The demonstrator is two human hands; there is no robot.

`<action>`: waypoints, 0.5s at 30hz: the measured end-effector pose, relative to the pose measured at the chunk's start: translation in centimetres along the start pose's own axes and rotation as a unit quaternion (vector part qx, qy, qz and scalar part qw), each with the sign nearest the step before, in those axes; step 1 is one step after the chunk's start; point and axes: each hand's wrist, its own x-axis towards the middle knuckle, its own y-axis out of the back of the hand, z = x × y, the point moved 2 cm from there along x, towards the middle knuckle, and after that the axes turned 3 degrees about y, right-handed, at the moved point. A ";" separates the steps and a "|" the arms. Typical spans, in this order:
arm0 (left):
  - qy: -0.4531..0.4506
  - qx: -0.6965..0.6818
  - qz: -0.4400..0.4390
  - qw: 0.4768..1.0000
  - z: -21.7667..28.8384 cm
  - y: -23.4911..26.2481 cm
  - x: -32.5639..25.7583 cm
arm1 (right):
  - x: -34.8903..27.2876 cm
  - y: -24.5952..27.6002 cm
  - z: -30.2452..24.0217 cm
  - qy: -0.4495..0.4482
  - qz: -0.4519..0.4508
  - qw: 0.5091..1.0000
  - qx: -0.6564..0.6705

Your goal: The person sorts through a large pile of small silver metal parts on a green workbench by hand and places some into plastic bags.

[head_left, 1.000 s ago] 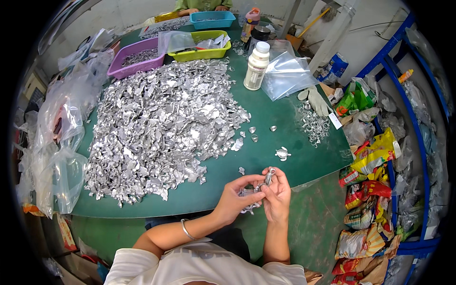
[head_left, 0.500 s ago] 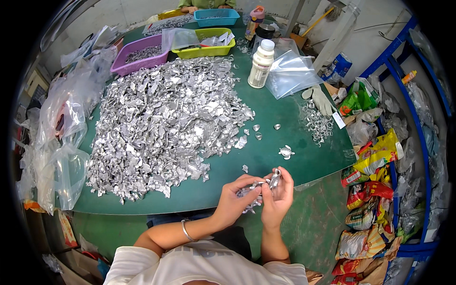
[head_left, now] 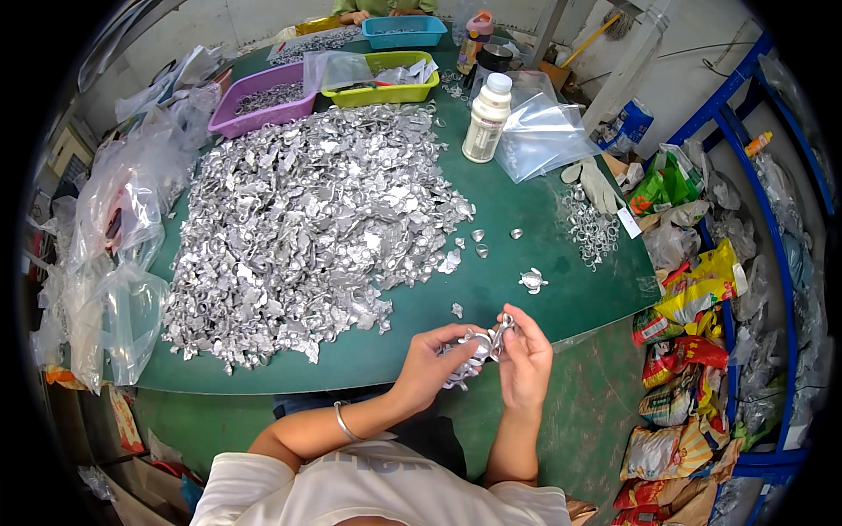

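Over the near edge of the green table (head_left: 526, 210), my left hand (head_left: 436, 361) and my right hand (head_left: 527, 361) together grip a small cluster of silver metal pieces (head_left: 481, 347). The left hand cups most of the cluster from below. The right hand pinches one piece at its upper right. A large heap of the same silver pieces (head_left: 307, 219) covers the table's left and middle. A few loose pieces (head_left: 531, 280) lie just beyond my hands.
Purple (head_left: 263, 101), yellow-green (head_left: 386, 83) and blue (head_left: 403, 31) trays stand at the back. A white bottle (head_left: 487, 118) and clear bags (head_left: 544, 136) are at the back right, metal rings (head_left: 588, 228) and a glove beside them. Plastic bags (head_left: 114, 254) hang left; snack packets (head_left: 693, 351) pile right.
My hands have stayed at the table's near edge, shifting the silver cluster slightly between the fingers. The camera view has tilted a little, so the table sits lower in frame.
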 end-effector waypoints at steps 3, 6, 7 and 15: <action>0.014 0.002 -0.009 1.000 0.0 0.0 -0.1 | -0.1 -0.6 -0.1 0.122 0.013 0.975 -0.184; 0.011 0.003 -0.029 1.000 -0.3 0.6 0.2 | 0.0 -1.0 -0.7 0.103 0.006 0.975 -0.195; 0.017 0.009 -0.032 0.999 -0.2 0.7 0.2 | -0.1 -1.0 -0.7 0.097 0.012 0.976 -0.193; -0.041 0.262 -0.111 0.958 2.0 0.5 0.4 | 0.1 0.1 -1.0 0.012 0.021 0.993 -0.119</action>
